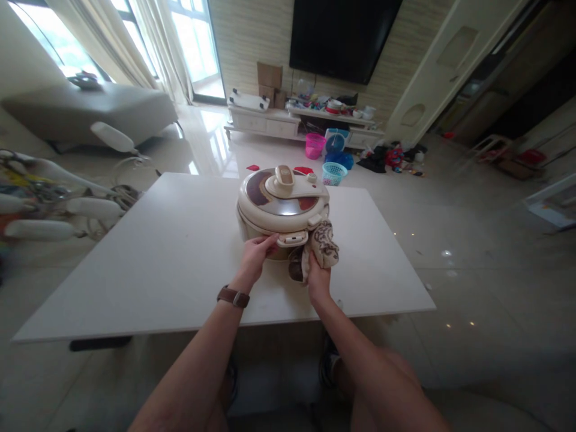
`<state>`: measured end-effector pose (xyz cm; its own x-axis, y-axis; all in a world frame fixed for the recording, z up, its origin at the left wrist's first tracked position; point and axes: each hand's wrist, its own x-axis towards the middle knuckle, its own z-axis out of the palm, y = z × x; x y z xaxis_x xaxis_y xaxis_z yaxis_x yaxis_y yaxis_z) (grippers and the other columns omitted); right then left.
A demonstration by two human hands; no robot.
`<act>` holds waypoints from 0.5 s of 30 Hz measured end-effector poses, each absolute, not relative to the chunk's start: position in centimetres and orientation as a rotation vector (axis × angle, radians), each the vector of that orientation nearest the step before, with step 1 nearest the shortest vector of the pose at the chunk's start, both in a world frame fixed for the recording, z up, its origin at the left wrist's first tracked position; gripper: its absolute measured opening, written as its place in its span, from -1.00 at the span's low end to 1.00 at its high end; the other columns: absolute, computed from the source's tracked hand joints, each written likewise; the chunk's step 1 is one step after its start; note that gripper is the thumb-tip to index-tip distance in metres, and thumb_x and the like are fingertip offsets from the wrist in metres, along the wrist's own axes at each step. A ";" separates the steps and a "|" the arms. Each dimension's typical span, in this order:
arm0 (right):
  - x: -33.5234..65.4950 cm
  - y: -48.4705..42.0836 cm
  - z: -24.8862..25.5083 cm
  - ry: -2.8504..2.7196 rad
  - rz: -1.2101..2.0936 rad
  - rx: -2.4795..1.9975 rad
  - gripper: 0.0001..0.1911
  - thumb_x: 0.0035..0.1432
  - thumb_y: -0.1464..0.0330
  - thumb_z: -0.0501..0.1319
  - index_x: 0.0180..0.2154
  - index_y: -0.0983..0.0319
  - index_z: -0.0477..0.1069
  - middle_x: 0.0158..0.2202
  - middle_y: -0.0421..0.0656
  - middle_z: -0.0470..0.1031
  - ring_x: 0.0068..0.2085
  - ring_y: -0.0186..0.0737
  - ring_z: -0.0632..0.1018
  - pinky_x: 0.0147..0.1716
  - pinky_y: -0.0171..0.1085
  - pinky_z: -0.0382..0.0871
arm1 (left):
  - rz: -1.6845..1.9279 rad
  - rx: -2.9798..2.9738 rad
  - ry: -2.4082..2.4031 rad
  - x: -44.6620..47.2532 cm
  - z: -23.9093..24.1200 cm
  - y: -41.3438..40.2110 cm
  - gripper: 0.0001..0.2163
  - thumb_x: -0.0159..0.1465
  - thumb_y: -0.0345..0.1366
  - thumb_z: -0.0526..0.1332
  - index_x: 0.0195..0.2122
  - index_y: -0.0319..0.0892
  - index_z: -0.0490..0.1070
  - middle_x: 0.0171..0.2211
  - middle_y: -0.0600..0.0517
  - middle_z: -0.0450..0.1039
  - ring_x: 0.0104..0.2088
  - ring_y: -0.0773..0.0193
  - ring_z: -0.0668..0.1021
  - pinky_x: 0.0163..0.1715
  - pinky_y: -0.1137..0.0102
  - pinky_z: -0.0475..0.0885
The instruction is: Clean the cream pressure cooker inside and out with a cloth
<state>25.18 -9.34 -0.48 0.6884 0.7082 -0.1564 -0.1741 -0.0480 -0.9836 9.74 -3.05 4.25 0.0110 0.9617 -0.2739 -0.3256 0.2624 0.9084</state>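
A cream electric pressure cooker [252, 219] with its lid on stands upright on the white table [180, 258]. My left hand [257, 257], with a brown watch strap at the wrist, is closed at the cooker's near handle [292, 239], thumb along its left end. Some of its fingers are hidden beneath. My right hand [317, 277] is wrapped round a cream-and-brown patterned cloth [324, 243], bunched against the cooker's right front side. Part of the cloth hangs below the handle.
Behind the table, a pink basket [314, 146] and a light-blue basket [334, 173] stand on the floor. A cluttered white TV cabinet [256, 122] lines the wall below a television [344, 36]. White-padded equipment [94, 208] is at the left, beyond the table edge.
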 end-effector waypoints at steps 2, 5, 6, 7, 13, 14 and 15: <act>25.5 -8.5 -0.7 -0.406 0.826 -1.443 -0.51 0.05 0.16 0.39 -0.01 0.28 0.60 0.08 0.02 0.67 0.16 0.00 0.63 0.24 -0.06 0.46 | 1.163 0.742 1.099 9.8 4.4 -3.1 -0.59 -0.17 -0.02 0.59 -0.54 -0.25 0.55 -0.54 0.00 0.52 -0.55 0.41 0.45 -0.50 0.46 0.33; 24.9 -8.1 -1.0 -0.326 0.873 -1.444 -0.53 0.06 0.20 0.37 -0.01 0.29 0.60 0.08 0.02 0.67 0.15 -0.01 0.65 0.19 -0.10 0.50 | 1.154 0.723 1.087 9.9 4.5 -3.0 -0.60 -0.18 -0.04 0.59 -0.55 -0.25 0.53 -0.55 0.01 0.50 -0.55 0.42 0.44 -0.50 0.46 0.33; 24.3 -8.2 -1.1 -0.324 0.873 -1.442 -0.53 0.08 0.19 0.36 -0.01 0.29 0.60 0.08 0.02 0.67 0.15 -0.01 0.65 0.19 -0.11 0.50 | 1.154 0.713 1.086 9.9 4.5 -3.0 -0.60 -0.18 -0.05 0.59 -0.55 -0.25 0.52 -0.55 0.01 0.50 -0.55 0.41 0.44 -0.50 0.47 0.33; 23.6 -8.5 -1.2 -0.335 0.871 -1.440 -0.53 0.08 0.18 0.36 -0.01 0.28 0.60 0.08 0.02 0.67 0.15 -0.01 0.65 0.19 -0.12 0.49 | 1.158 0.704 1.085 9.9 4.4 -2.9 -0.60 -0.18 -0.06 0.59 -0.55 -0.25 0.52 -0.55 0.02 0.49 -0.55 0.41 0.44 -0.50 0.47 0.33; 19.3 -10.7 -2.0 -0.334 0.926 -1.450 -0.58 0.07 0.16 0.38 -0.06 0.22 0.61 0.04 -0.03 0.69 0.13 -0.03 0.65 0.18 -0.15 0.48 | 1.158 0.707 1.077 9.8 4.1 -2.5 -0.63 -0.15 -0.10 0.58 -0.56 -0.25 0.51 -0.56 0.02 0.49 -0.54 0.39 0.45 -0.50 0.46 0.34; 18.9 -10.9 -2.1 -0.319 0.949 -1.445 -0.59 0.06 0.17 0.39 -0.06 0.21 0.61 0.03 -0.04 0.69 0.13 -0.05 0.65 0.18 -0.16 0.49 | 1.155 0.711 1.078 9.7 4.1 -2.5 -0.64 -0.14 -0.10 0.58 -0.56 -0.25 0.51 -0.56 0.01 0.49 -0.54 0.39 0.45 -0.51 0.46 0.34; 18.6 -11.0 -2.3 -0.303 0.976 -1.440 -0.60 0.05 0.18 0.39 -0.08 0.20 0.61 0.02 -0.06 0.70 0.11 -0.05 0.66 0.17 -0.16 0.50 | 1.153 0.713 1.079 9.7 4.1 -2.6 -0.64 -0.14 -0.10 0.58 -0.56 -0.25 0.50 -0.56 0.01 0.50 -0.54 0.39 0.45 -0.51 0.46 0.34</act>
<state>18.64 -11.04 -2.26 0.6000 0.7093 -0.3699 -0.3750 -0.1591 -0.9133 9.72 -2.56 4.10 0.0355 0.9543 -0.2966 -0.3596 0.2891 0.8872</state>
